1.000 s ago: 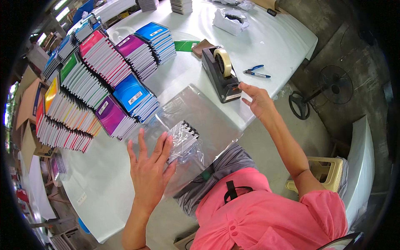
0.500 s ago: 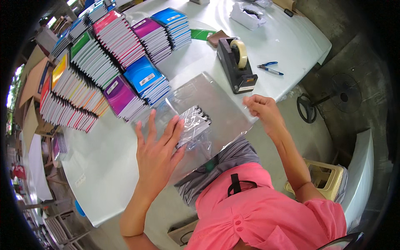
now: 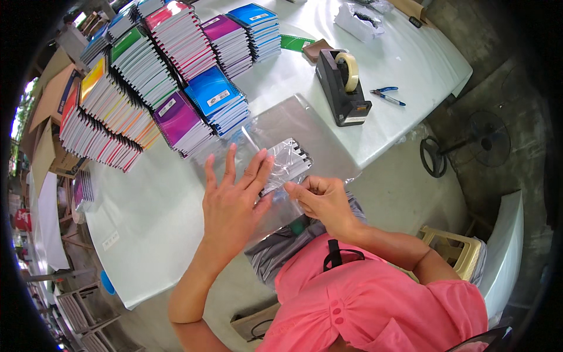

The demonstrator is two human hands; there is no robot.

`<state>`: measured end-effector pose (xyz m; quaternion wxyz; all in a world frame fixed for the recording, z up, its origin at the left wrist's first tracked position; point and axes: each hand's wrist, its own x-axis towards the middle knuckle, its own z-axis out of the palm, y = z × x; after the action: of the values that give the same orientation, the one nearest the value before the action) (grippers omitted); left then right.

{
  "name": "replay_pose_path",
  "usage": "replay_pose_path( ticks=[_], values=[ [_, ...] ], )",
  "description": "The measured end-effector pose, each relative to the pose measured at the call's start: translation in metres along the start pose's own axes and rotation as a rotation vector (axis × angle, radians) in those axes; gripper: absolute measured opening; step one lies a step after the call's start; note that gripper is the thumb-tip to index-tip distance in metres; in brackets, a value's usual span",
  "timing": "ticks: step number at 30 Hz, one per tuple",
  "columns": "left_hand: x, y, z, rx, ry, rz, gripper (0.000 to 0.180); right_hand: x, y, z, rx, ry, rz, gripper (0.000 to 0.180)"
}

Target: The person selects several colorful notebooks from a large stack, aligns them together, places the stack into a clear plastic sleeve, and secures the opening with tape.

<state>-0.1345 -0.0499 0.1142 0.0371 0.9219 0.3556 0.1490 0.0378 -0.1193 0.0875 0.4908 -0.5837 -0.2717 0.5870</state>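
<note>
A small bundle of spiral-bound notebooks [image 3: 288, 159] lies wrapped in clear plastic on top of a stack of clear plastic sheets [image 3: 328, 141] at the table's near edge. My left hand [image 3: 233, 196] rests on the bundle's left side, palm down, its fingers spread and straight. At the near right side of the bundle, my right hand [image 3: 322, 202] has thumb and forefinger pinched together against the wrapping. What is between those fingertips is too small to make out. A black tape dispenser [image 3: 339, 97] with a roll of tape [image 3: 350, 71] stands beyond the sheets.
Tall stacks of notebooks in blue [image 3: 214, 97], purple [image 3: 182, 120], green [image 3: 138, 56] and other colours fill the far left. Blue-handled pliers [image 3: 387, 97] lie right of the dispenser. A white bag [image 3: 359, 23] sits farther back. A standing fan [image 3: 484, 141] is beyond the table's right edge.
My right hand has come left and nearer from beside the dispenser to the wrapped bundle. My left hand stays flat on the bundle. The view has shifted slightly.
</note>
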Motion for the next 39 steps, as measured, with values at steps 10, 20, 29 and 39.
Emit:
replay_pose_path(
  ticks=[10,20,29,39],
  values=[
    [0.047,-0.020,0.012,-0.582,-0.095,-0.186,0.064,0.022,0.021,-0.001,-0.064,-0.045,-0.262,0.028],
    [0.057,-0.027,0.006,-0.864,-0.169,-0.249,0.077,0.013,-0.021,-0.007,-1.623,-0.423,-0.614,0.027],
    [0.010,-0.075,0.028,-1.104,0.555,-0.421,0.075,0.054,-0.038,0.108,-2.505,-0.867,-1.002,0.032],
    [-0.019,-0.030,0.078,-1.473,0.402,-0.363,0.144,0.124,-0.040,-0.027,-0.559,-0.683,-0.803,0.087]
  ],
)
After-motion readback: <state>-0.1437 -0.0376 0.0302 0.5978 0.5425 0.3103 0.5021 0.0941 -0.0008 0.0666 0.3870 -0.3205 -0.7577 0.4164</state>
